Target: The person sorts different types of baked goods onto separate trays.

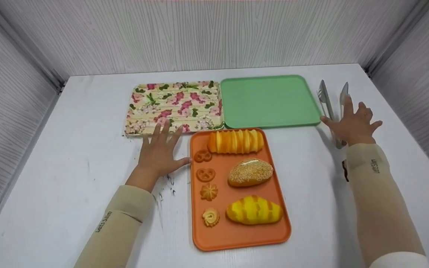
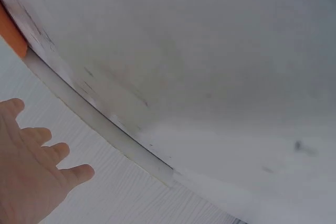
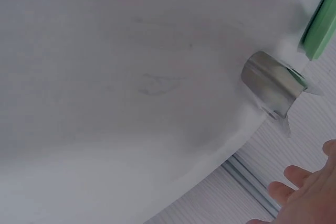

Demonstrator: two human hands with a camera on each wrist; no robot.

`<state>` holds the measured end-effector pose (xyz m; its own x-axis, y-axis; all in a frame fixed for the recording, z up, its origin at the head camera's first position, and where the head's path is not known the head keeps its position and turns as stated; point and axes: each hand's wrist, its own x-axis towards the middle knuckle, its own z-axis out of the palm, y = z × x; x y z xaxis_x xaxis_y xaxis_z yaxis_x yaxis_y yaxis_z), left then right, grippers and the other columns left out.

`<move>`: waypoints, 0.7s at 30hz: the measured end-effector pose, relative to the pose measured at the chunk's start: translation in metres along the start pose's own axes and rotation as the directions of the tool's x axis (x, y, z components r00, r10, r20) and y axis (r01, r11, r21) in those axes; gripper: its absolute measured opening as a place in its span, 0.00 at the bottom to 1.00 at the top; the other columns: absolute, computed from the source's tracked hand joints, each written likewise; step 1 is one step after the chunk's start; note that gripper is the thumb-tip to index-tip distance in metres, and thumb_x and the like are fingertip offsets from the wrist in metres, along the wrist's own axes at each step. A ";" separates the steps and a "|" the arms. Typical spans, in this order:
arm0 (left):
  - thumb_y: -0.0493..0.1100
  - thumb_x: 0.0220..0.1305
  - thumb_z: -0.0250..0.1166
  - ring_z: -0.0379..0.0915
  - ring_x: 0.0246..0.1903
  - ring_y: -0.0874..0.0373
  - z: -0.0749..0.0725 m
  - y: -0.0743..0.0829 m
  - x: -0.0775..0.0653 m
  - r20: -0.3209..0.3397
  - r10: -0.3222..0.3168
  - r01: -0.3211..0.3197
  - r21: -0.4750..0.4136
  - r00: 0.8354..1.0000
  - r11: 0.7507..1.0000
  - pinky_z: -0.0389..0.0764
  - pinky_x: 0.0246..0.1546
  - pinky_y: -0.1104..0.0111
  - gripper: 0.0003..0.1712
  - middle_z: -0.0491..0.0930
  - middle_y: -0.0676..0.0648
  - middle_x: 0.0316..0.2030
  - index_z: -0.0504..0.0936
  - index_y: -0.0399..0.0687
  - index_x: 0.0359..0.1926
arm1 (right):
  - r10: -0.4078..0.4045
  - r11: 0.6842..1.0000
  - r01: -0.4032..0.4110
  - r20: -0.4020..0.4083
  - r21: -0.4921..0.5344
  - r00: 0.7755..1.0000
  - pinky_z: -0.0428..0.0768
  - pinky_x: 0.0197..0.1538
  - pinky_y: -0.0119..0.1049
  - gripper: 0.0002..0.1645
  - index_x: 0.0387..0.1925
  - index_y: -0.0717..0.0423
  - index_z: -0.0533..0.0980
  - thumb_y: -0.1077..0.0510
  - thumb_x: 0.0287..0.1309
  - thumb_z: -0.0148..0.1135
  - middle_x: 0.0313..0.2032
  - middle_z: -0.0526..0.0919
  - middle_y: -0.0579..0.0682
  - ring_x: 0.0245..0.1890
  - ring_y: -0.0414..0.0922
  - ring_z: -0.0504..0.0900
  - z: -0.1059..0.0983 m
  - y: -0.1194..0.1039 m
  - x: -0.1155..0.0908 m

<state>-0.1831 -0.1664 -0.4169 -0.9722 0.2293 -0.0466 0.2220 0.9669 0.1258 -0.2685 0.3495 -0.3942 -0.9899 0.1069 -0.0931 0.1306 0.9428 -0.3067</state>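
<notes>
My left hand [image 1: 158, 154] is spread with straight fingers beside the left edge of an orange tray [image 1: 237, 238], holding nothing. Its fingertips reach the front edge of a floral tray [image 1: 177, 106]; contact is unclear. On the right, my other hand [image 1: 354, 123] hovers with spread fingers over metal tongs [image 1: 325, 97], partly hiding them. In the right wrist view, the bent end of the tongs [image 3: 272, 83] shows apart from the fingers. On the orange tray lie a sliced loaf [image 1: 235, 141], a sesame bun [image 1: 251, 172] and a yellow striped bread [image 1: 254, 210].
A green tray [image 1: 270, 100] lies beside the floral one, left of the tongs. Two pretzels [image 1: 205, 174] and two cookies [image 1: 210, 217] line the orange tray's left side. Grey wood-grain walls [image 1: 214, 37] border the white table [image 1: 62, 167] at the back and sides.
</notes>
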 end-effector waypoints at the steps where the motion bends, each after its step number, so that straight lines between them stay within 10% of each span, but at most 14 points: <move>1: 0.75 0.56 0.55 0.29 0.71 0.40 0.000 0.001 -0.002 0.004 0.011 -0.011 0.003 1.000 1.000 0.41 0.63 0.37 0.56 0.35 0.39 0.74 0.45 0.55 0.76 | 0.002 1.000 -0.002 0.002 0.002 1.000 0.30 0.50 0.80 0.67 0.73 0.53 0.26 0.18 0.52 0.41 0.67 0.32 0.79 0.64 0.77 0.31 0.000 0.000 0.000; 21: 0.72 0.61 0.51 0.34 0.72 0.46 0.004 0.016 -0.030 0.102 0.198 -0.201 0.025 0.975 0.979 0.42 0.66 0.43 0.51 0.40 0.44 0.74 0.48 0.52 0.75 | 0.018 0.999 -0.019 0.039 0.027 0.999 0.49 0.55 0.74 0.67 0.73 0.58 0.28 0.20 0.53 0.41 0.64 0.46 0.80 0.61 0.78 0.48 0.004 0.008 0.006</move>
<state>-0.1499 -0.1578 -0.4175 -0.8964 0.4262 -0.1215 0.4148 0.9034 0.1082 -0.2728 0.3562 -0.4011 -0.9845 0.1110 -0.1357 0.1506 0.9319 -0.3299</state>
